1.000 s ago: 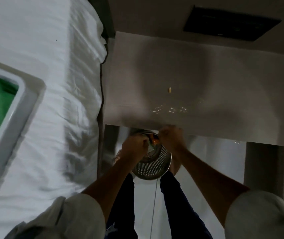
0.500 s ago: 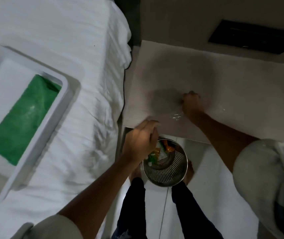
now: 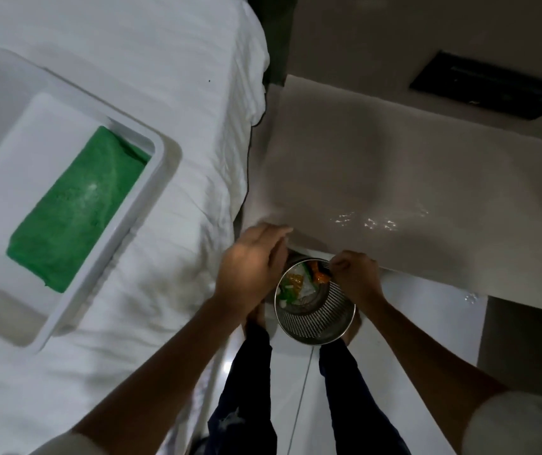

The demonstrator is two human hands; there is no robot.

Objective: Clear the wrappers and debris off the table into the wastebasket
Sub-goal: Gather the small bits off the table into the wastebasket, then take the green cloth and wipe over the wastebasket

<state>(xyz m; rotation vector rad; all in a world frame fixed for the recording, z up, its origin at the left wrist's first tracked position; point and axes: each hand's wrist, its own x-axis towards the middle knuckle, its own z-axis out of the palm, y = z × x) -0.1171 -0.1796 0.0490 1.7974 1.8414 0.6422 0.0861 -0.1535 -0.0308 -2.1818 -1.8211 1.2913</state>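
A perforated metal wastebasket (image 3: 320, 318) stands on the floor between my feet, just below the table's near edge. Coloured wrappers (image 3: 296, 284) lie inside it. My left hand (image 3: 251, 262) hovers palm down over the basket's left rim, fingers stretched to the edge of the beige table (image 3: 411, 152), holding nothing I can see. My right hand (image 3: 355, 274) is curled into a fist over the basket's right rim; anything inside it is hidden. A few small shiny specks (image 3: 366, 222) lie on the table near the front edge.
A bed with a white sheet (image 3: 171, 93) fills the left side, close against the table. On it sits a white tray (image 3: 164, 152) with a green cloth (image 3: 76, 208). A dark rectangular panel (image 3: 489, 88) shows beyond the table. White floor tiles (image 3: 427, 303) lie below.
My right hand has drawn back from the table top to above the basket, fingers closed. The small yellow crumb seen on the table a second ago is gone. My left hand stays at the table edge.
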